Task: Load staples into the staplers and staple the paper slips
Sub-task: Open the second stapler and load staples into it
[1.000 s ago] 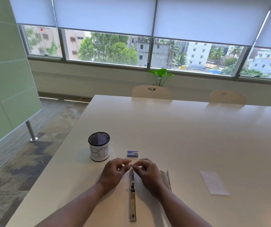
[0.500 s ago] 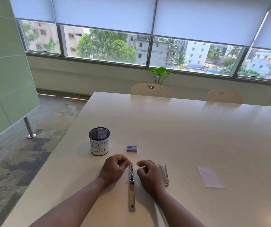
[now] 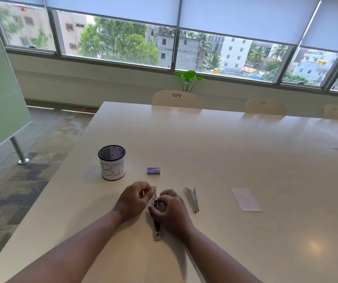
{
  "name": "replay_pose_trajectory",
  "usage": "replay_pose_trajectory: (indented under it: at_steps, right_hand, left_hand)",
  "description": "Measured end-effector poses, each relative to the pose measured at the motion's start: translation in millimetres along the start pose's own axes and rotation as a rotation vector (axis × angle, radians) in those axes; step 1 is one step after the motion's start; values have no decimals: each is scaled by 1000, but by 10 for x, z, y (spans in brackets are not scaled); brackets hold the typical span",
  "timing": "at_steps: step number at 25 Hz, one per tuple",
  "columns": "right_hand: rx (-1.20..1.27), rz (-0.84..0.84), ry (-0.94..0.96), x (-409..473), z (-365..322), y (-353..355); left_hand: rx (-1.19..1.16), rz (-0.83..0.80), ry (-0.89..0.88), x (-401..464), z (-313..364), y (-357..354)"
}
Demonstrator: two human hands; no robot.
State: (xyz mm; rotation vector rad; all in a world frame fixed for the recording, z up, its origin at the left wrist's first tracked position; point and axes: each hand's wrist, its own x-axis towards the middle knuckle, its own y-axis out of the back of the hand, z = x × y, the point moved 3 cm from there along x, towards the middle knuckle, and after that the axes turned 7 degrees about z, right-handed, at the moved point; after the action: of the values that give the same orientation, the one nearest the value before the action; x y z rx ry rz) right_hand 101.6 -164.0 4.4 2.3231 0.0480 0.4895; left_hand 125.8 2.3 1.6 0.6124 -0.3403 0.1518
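Observation:
A silver stapler lies opened out flat on the white table, pointing away from me. My left hand has its fingers curled at the stapler's far end, fingertips at the metal. My right hand is curled over the stapler's middle, pinching at it. Whether either hand holds staples is too small to tell. A second silver stapler lies to the right of my hands. A small blue staple box sits just beyond them. A white paper slip lies further right.
A black mesh cup with a white label marked "BI" stands at the left, near the table's left edge. Cream chairs line the far side under the windows. A green board on a metal leg stands on the floor to the left.
My right hand has slid back toward me along the stapler's middle. The left hand stays at the far end. The camera has tilted so the table appears nearer.

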Motion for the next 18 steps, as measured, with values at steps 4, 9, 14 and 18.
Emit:
replay_pose_trajectory:
  at_steps: [4,9,14,18]
  right_hand:
    - [15,18,8,21,-6,17]
    - [27,26,24,28,22,-5]
    - [27,22,19,36,35,-11]
    - [28,20,14,38,40,-12]
  left_hand:
    - [34,-38,-29,2,34,-5]
    - [70,-45,-15,7,55,-12]
    - [77,-49,19,16,45,-15]
    - [93,-63,-27,26,51,-22]
